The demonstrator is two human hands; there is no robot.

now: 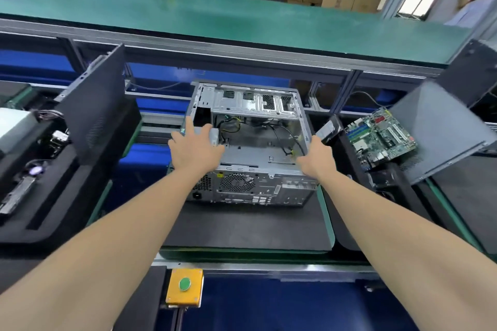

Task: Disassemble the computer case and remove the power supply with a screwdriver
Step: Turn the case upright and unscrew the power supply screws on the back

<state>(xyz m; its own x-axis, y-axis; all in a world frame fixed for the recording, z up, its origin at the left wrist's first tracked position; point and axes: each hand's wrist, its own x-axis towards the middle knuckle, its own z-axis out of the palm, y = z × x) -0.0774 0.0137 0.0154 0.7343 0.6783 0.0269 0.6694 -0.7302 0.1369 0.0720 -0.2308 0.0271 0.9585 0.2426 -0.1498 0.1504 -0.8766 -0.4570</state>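
On the dark mat (242, 226) straight ahead of us, the computer case (252, 142) is lying on its side, its open face turned up and its ported rear panel facing us. We are covering its near left corner with our left hand (193, 145), so whatever is sitting there is mostly hiding. Only a pale block (213, 138) is peeking out beside the thumb, and we cannot tell whether it is the power supply. Loose cables (282, 131) are trailing across the case's bare floor.

Our right hand (317, 156) is meeting the case's right wall near the rear corner. Its fingers are turning out of sight, so we cannot tell whether it is gripping.

Room is running tight on the right, where a motherboard (379, 137) and a leaning grey panel (435, 131) are crowding close. Another dark panel (94, 105) is standing apart on the left.

We are stretching both bare arms forward, the left hand holding its fingers spread and straight.
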